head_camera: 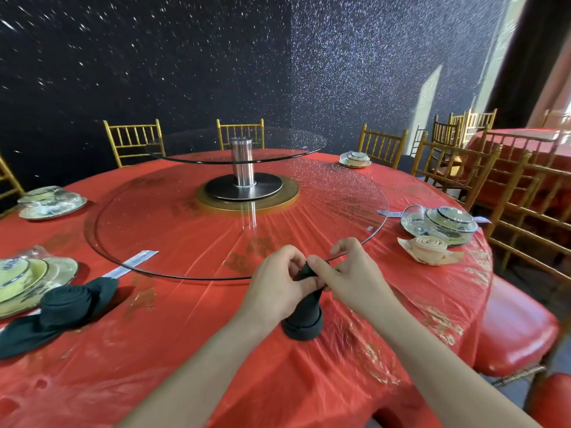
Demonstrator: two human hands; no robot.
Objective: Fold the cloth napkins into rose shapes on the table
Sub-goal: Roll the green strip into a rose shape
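**Inspector:** Item under work?

**Assistant:** Napkin (304, 318), dark, rolled into a tight cylinder. It stands on its base on the worktop (185, 350), on the person's side of the turntable (173, 223) rim.

**Inspector:** Axis?

**Assistant:** Long axis upright, leaning slightly. The base is down on the red cover and the free top end points up and away, towards the turntable.

**Inspector:** Grips?

**Assistant:** Left grip (276, 287) pinches the top end from the left, fingers curled on the fabric. Right grip (350, 281) pinches the same end from the right. Both are in contact, so neither is nearer. The body of the roll lies directly below both grips, towards the person.

**Inspector:** Step in hand?

**Assistant:** My judgement is that the top tails are being worked, probably to be peeled out and down as leaves. The move turns on pulling outward, across the upright axis, with the base planted. The risk is that the roll tips or unwinds.

**Inspector:** Surroundings?

**Assistant:** A dark rose (66, 304) lies finished at the left beside a plate (37, 282). A pale rose (429, 250) lies finished at the right. I would put this napkin at roughly midway.
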